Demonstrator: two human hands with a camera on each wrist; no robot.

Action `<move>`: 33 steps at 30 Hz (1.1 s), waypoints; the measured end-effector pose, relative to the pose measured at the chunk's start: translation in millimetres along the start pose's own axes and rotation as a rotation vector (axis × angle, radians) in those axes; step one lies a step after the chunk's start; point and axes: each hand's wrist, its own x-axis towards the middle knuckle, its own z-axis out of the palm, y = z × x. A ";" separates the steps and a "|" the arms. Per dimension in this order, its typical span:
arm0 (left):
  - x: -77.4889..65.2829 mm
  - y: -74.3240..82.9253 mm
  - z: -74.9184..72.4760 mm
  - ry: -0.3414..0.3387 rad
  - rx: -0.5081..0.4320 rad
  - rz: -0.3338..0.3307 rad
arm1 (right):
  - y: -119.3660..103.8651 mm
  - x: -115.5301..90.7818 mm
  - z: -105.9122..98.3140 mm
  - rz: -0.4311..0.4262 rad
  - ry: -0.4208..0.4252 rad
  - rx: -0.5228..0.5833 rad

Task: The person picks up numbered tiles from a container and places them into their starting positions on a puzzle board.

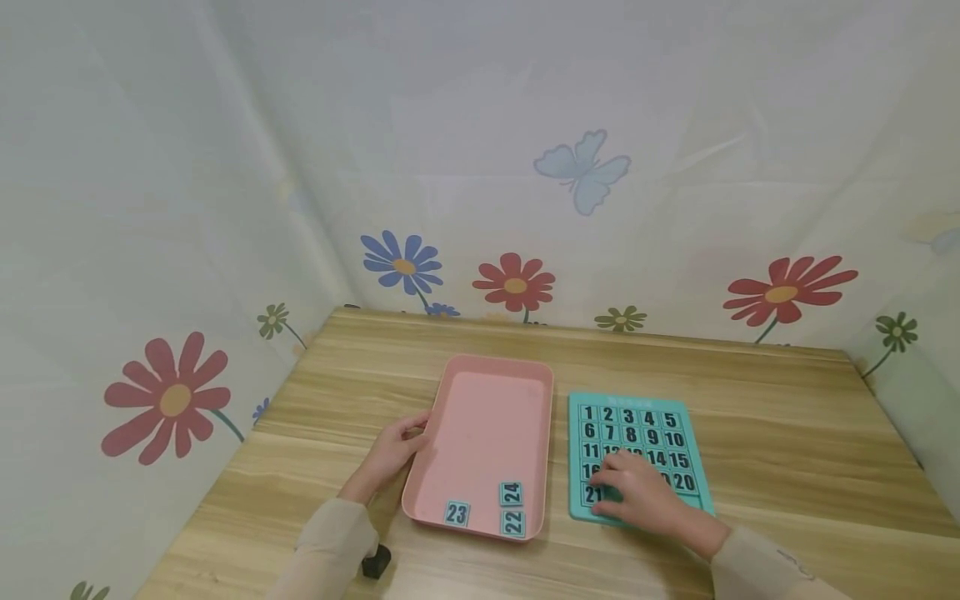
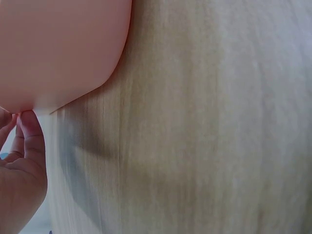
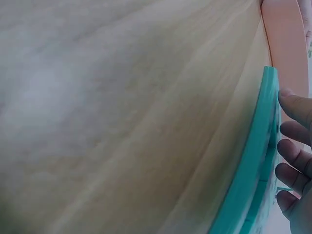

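My left hand (image 1: 392, 454) grips the left rim of a shallow pink tray (image 1: 480, 442); in the left wrist view its fingertips (image 2: 30, 122) are at the tray's side. Inside the tray, near its front edge, lie number tiles 23 (image 1: 457, 513), 24 (image 1: 512, 493) and 22 (image 1: 513, 523). To the right is a teal number board (image 1: 573, 454) with rows of numbered tiles. My right hand (image 1: 637, 493) is over its lower rows, fingertips at the tiles beside 21 (image 1: 592, 495), and hides several tiles. The right wrist view shows its fingers (image 3: 292, 151) slightly bent along the board's edge.
Both the tray and the board lie on a wood-grain table (image 1: 360, 367). A small black object (image 1: 377, 562) is beside my left sleeve (image 1: 333, 542). A pale curtain (image 1: 450, 125) printed with flowers and a butterfly hangs behind the table and along its sides.
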 end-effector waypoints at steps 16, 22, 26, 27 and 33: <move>0.7 -1.4 -0.2 0.001 0.058 0.027 | -37.4 48.3 -4.1 -0.210 0.106 0.011; 0.3 -0.4 -0.4 0.002 0.049 0.030 | -55.5 65.1 0.2 -0.293 -0.020 0.028; 0.3 -0.2 -0.3 0.006 0.054 0.030 | -62.2 73.1 5.6 -0.310 -0.144 -0.011; 0.5 -0.5 -0.3 0.006 0.047 0.026 | -63.5 74.9 6.8 -0.318 -0.179 -0.023; 0.8 -0.4 -0.8 0.011 0.040 0.020 | -69.7 84.3 12.8 -0.347 -0.353 -0.045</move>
